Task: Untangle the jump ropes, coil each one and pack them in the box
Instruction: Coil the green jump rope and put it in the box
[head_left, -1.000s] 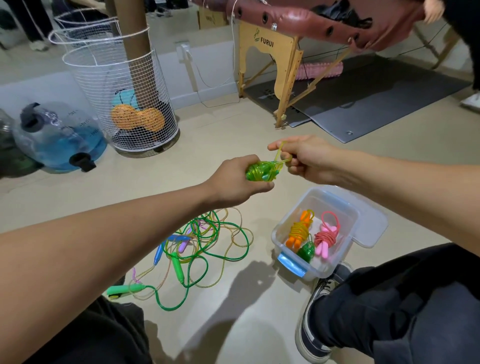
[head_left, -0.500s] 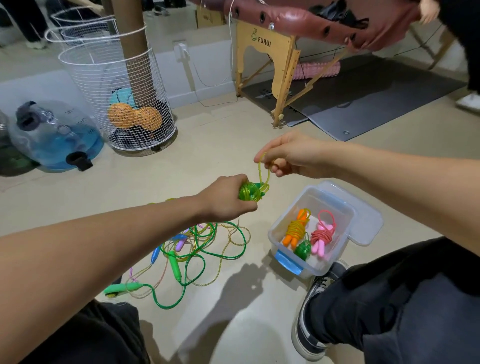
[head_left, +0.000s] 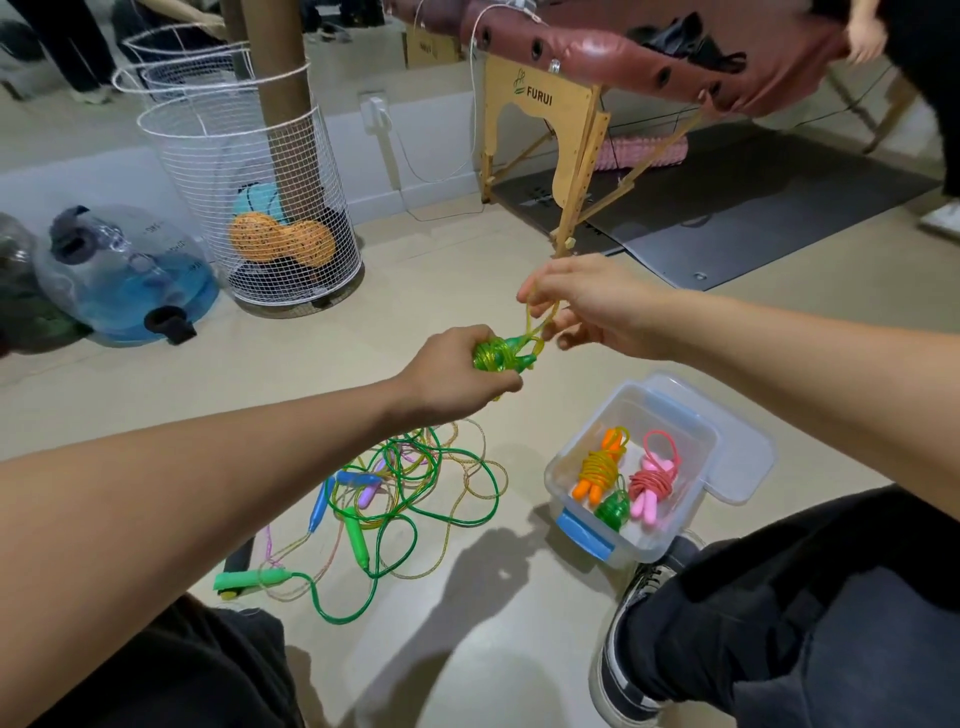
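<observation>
Floor tangle (head_left: 410, 499): I see the ropes not yet sorted heaped on the floor between the knees, green, yellow, blue and purple strands crossing one another. I judge it sits there so the next rope is within reach of either hand.

Box (head_left: 576, 467): it stands open just right of the tangle, its lid (head_left: 748, 462) lying behind it, I think to keep the drop-in path free. Three finished bundles lie inside: orange (head_left: 597, 470), pink (head_left: 652, 486) and a small green one (head_left: 614, 510).

Left hand (head_left: 457, 376): clenched around the green coiled rope (head_left: 498, 356), held up over the floor above the tangle. I read this as the anchor, keeping the wraps from springing loose.

Right hand (head_left: 587, 306): fingertips pinch the yellow-green end loop (head_left: 537, 322) rising out of the bundle. I judge it is being drawn taut to lock off the coil, since the loop stands up from the top of the bundle.

Step, as I judge it: the fourth rope is nearly tied; it goes in the box next, and the heap remains.
</observation>
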